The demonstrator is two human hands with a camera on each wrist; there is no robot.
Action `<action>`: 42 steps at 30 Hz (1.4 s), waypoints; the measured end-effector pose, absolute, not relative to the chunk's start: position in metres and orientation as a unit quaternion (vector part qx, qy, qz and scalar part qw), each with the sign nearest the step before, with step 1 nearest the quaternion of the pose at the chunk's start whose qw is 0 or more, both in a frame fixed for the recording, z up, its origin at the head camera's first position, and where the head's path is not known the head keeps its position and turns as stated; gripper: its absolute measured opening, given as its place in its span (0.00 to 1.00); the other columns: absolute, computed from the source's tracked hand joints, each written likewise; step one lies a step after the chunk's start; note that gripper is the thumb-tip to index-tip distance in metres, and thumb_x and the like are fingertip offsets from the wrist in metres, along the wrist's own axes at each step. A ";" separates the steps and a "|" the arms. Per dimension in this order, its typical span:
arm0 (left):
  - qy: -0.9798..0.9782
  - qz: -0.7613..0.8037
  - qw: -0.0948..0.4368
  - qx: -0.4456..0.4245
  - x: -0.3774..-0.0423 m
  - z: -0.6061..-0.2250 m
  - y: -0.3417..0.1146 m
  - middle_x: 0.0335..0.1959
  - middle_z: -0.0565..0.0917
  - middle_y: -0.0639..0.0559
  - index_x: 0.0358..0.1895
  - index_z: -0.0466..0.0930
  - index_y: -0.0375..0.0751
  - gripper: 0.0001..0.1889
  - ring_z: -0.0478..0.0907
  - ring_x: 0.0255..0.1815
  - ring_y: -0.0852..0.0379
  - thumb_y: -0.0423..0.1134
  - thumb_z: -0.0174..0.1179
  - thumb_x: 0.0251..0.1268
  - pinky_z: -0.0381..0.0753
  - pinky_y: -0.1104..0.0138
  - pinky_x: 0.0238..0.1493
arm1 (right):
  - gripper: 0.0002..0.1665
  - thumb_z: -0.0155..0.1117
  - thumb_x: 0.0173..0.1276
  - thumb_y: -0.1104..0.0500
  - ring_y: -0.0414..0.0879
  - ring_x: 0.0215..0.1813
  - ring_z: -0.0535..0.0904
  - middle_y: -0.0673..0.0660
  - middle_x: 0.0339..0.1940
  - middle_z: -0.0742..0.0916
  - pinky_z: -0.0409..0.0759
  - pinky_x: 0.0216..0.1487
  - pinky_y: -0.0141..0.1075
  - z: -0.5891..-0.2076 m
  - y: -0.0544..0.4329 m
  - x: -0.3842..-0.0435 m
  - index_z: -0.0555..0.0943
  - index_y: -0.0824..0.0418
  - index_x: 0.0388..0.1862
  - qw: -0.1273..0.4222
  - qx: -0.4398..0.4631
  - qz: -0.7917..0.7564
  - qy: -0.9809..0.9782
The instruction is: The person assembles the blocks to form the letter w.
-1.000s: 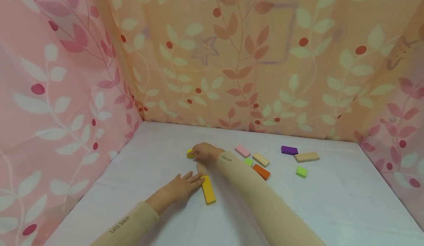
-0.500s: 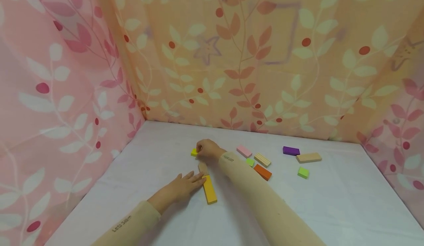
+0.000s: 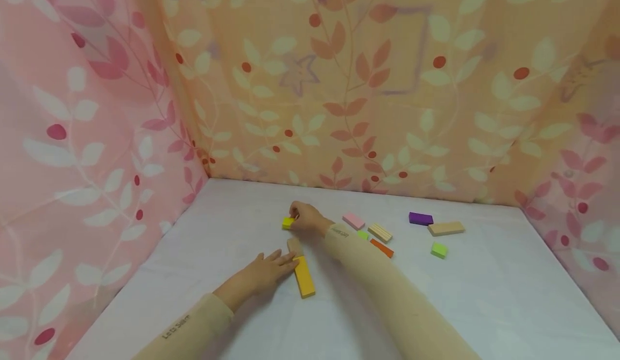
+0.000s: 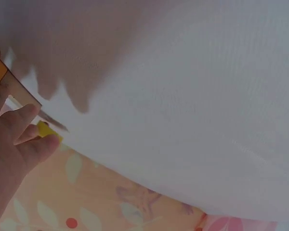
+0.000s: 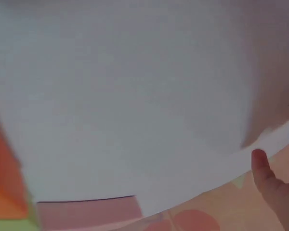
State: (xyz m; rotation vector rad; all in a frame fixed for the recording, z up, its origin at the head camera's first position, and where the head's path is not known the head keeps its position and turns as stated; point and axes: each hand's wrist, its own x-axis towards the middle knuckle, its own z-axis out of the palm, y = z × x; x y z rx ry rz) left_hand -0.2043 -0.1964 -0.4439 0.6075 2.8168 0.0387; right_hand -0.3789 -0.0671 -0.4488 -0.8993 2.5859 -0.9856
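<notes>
My left hand [image 3: 266,273] lies with fingers spread, its fingertips at the seam between a long amber block [image 3: 305,282] and a plain wooden block [image 3: 294,247]. These two lie end to end in one line. Just beyond the wooden block's far end, my right hand [image 3: 309,218] pinches a small yellow block [image 3: 288,223] low over the table. The hand covers that block's right side. In the left wrist view, the yellow block [image 4: 49,131] shows past the wooden block [image 4: 21,91]. The right wrist view catches only some fingers of the right hand [image 5: 279,192].
Right of the right hand lie pink [image 3: 353,220], striped wooden [image 3: 380,233], light green [image 3: 363,235] and orange [image 3: 382,247] blocks. Farther right are a purple block [image 3: 421,219], a plain wooden plank [image 3: 446,228] and another green block [image 3: 439,250]. Patterned curtains [image 3: 310,107] border the white table [image 3: 218,214].
My right hand and the yellow block have shifted slightly to the right, toward the line of the wooden and amber blocks. The left hand has stayed in place.
</notes>
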 end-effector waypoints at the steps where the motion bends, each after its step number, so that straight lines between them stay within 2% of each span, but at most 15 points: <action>1: 0.969 0.014 0.128 0.209 -0.204 -0.444 -0.197 0.75 0.60 0.54 0.72 0.66 0.50 0.32 0.56 0.74 0.43 0.25 0.52 0.65 0.57 0.39 0.67 | 0.14 0.68 0.59 0.70 0.49 0.45 0.80 0.58 0.41 0.84 0.78 0.48 0.36 -0.448 -0.064 -0.378 0.75 0.64 0.41 0.119 -0.307 -0.349 0.877; 6: 0.968 0.010 0.116 0.220 -0.207 -0.441 -0.197 0.73 0.64 0.51 0.70 0.70 0.48 0.26 0.58 0.73 0.41 0.29 0.50 0.71 0.58 0.38 0.66 | 0.20 0.69 0.59 0.71 0.53 0.48 0.82 0.63 0.44 0.86 0.80 0.51 0.38 -0.448 -0.045 -0.377 0.77 0.71 0.50 0.107 -0.323 -0.376 0.862; 9: 0.968 -0.003 0.112 0.223 -0.210 -0.439 -0.197 0.72 0.66 0.51 0.69 0.71 0.48 0.24 0.58 0.73 0.41 0.30 0.51 0.71 0.58 0.38 0.65 | 0.23 0.68 0.58 0.72 0.54 0.48 0.82 0.64 0.45 0.86 0.80 0.51 0.38 -0.446 -0.030 -0.375 0.78 0.72 0.54 0.090 -0.343 -0.376 0.856; 13: 0.970 -0.012 0.110 0.216 -0.219 -0.440 -0.199 0.71 0.68 0.52 0.68 0.73 0.49 0.23 0.58 0.73 0.42 0.31 0.52 0.71 0.58 0.38 0.66 | 0.24 0.65 0.61 0.73 0.53 0.49 0.81 0.65 0.48 0.85 0.79 0.54 0.38 -0.437 -0.011 -0.368 0.78 0.71 0.58 0.101 -0.363 -0.378 0.846; 19: 0.972 0.019 0.107 0.208 -0.224 -0.440 -0.202 0.70 0.69 0.49 0.66 0.75 0.48 0.21 0.57 0.73 0.40 0.31 0.52 0.72 0.56 0.37 0.66 | 0.20 0.62 0.65 0.71 0.52 0.52 0.80 0.63 0.52 0.85 0.77 0.56 0.38 -0.430 0.013 -0.358 0.80 0.71 0.57 0.105 -0.404 -0.355 0.837; 27: 0.968 0.081 0.129 0.199 -0.227 -0.439 -0.202 0.71 0.68 0.48 0.68 0.72 0.42 0.20 0.54 0.75 0.41 0.35 0.49 0.76 0.52 0.37 0.68 | 0.17 0.61 0.67 0.69 0.53 0.53 0.79 0.61 0.50 0.85 0.79 0.55 0.46 -0.430 0.039 -0.336 0.82 0.68 0.55 0.115 -0.416 -0.333 0.838; 30: 0.970 0.101 0.109 0.194 -0.229 -0.440 -0.200 0.70 0.69 0.44 0.66 0.72 0.39 0.20 0.55 0.74 0.39 0.38 0.51 0.75 0.53 0.37 0.67 | 0.16 0.62 0.66 0.70 0.52 0.52 0.79 0.60 0.49 0.85 0.80 0.52 0.42 -0.430 0.047 -0.325 0.83 0.69 0.53 0.123 -0.416 -0.341 0.834; 32: 0.973 0.092 0.086 0.191 -0.231 -0.441 -0.197 0.69 0.70 0.42 0.60 0.75 0.37 0.18 0.56 0.74 0.37 0.42 0.53 0.74 0.56 0.36 0.66 | 0.16 0.62 0.66 0.70 0.51 0.51 0.80 0.59 0.49 0.86 0.81 0.50 0.38 -0.430 0.052 -0.317 0.83 0.68 0.53 0.126 -0.416 -0.340 0.834; 36: 0.981 0.080 0.058 0.166 -0.233 -0.442 -0.186 0.70 0.68 0.39 0.63 0.72 0.33 0.29 0.54 0.73 0.35 0.53 0.56 0.69 0.57 0.36 0.65 | 0.16 0.64 0.66 0.69 0.49 0.50 0.80 0.58 0.49 0.86 0.80 0.49 0.36 -0.433 0.061 -0.298 0.83 0.67 0.53 0.134 -0.417 -0.337 0.834; 39: 0.985 0.082 0.065 0.139 -0.233 -0.444 -0.177 0.72 0.64 0.38 0.71 0.64 0.32 0.39 0.51 0.74 0.35 0.58 0.57 0.66 0.54 0.36 0.66 | 0.16 0.65 0.64 0.69 0.50 0.48 0.81 0.58 0.47 0.86 0.81 0.48 0.35 -0.437 0.066 -0.283 0.84 0.68 0.52 0.130 -0.427 -0.334 0.830; 42: 0.988 0.076 0.073 0.116 -0.232 -0.446 -0.172 0.73 0.63 0.40 0.71 0.63 0.33 0.41 0.51 0.75 0.35 0.60 0.58 0.64 0.51 0.36 0.67 | 0.16 0.66 0.63 0.69 0.48 0.47 0.81 0.57 0.46 0.87 0.81 0.47 0.34 -0.444 0.070 -0.270 0.84 0.69 0.51 0.127 -0.439 -0.326 0.828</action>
